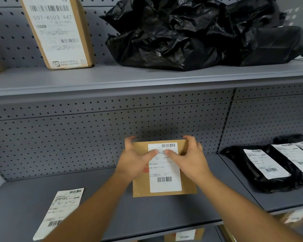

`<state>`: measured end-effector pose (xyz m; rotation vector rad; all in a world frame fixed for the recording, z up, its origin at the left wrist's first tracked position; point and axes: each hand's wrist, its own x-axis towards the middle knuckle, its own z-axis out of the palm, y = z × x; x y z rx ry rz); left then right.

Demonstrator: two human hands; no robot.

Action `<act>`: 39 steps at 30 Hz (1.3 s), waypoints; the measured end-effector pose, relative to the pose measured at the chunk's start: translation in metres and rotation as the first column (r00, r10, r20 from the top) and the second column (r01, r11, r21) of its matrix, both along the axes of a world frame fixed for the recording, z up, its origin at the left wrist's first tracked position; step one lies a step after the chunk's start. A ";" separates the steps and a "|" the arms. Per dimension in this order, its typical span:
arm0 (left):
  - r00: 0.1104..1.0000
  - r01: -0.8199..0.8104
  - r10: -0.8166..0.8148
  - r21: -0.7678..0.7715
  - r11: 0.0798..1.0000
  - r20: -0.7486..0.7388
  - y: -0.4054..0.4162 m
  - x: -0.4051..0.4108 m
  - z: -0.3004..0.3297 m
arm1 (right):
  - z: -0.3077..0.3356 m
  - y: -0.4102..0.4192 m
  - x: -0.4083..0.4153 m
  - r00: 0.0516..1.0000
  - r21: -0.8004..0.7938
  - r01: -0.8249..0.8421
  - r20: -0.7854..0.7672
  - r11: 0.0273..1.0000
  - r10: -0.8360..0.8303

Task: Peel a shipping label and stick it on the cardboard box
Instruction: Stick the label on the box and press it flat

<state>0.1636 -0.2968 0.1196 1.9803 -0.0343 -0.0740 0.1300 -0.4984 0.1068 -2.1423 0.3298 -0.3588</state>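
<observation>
Left hand [136,160] and right hand [191,159] grip the small brown cardboard box [142,188] on the grey metal shelf [94,198], fingers curled over its far edge. Thumbs press the white rectangular shipping label [164,173], already stuck; only smoothing looks left.

Left hand [135,163], right hand [191,161], both reaching forward, gripping box [188,186] (fingers [129,142] curled)

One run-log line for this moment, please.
white paper shipping label: on brown cardboard box | left hand, right hand: grip box, thumbs on label
</observation>
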 end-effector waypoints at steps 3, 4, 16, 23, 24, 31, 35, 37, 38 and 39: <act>0.984 -0.130 0.124 0.038 0.991 0.126 -0.020 -0.008 -0.011 | -0.001 0.004 0.002 0.999 -0.006 0.033 0.005 0.999 -0.033; 0.977 -0.160 0.150 0.056 0.985 0.149 -0.024 -0.008 -0.015 | -0.001 0.005 0.002 0.999 -0.008 0.046 0.009 0.999 -0.046; 0.951 -0.239 0.219 0.071 0.968 0.218 -0.029 -0.007 -0.021 | 0.001 0.001 0.003 0.997 -0.008 0.070 0.032 0.998 -0.069; 0.963 -0.208 0.211 -0.032 0.978 0.165 -0.023 0.000 -0.023 | 0.010 -0.014 0.000 0.998 0.049 0.029 0.051 0.998 -0.031; 0.966 -0.198 0.202 -0.038 0.979 0.160 -0.021 0.001 -0.025 | 0.011 -0.013 -0.001 0.998 0.055 0.024 0.054 0.998 -0.027; 0.976 -0.184 0.190 -0.063 0.981 0.105 -0.020 -0.002 -0.026 | 0.005 -0.009 -0.004 0.999 0.097 0.003 0.039 0.995 -0.006; 0.974 -0.212 0.216 -0.063 0.975 0.068 -0.020 -0.005 -0.031 | -0.003 -0.005 -0.008 1.000 0.161 0.009 -0.010 0.987 -0.007; 0.970 -0.232 0.237 -0.074 0.970 0.062 -0.021 -0.005 -0.033 | -0.008 -0.003 -0.010 1.000 0.193 0.005 -0.014 0.981 -0.003; 0.968 -0.238 0.243 -0.084 0.968 0.057 -0.023 -0.005 -0.034 | -0.009 -0.001 -0.010 1.000 0.202 0.009 -0.007 0.979 -0.008; 0.967 -0.244 0.249 -0.087 0.966 0.055 -0.024 -0.005 -0.034 | -0.010 0.001 -0.010 1.000 0.209 0.019 0.000 0.978 -0.019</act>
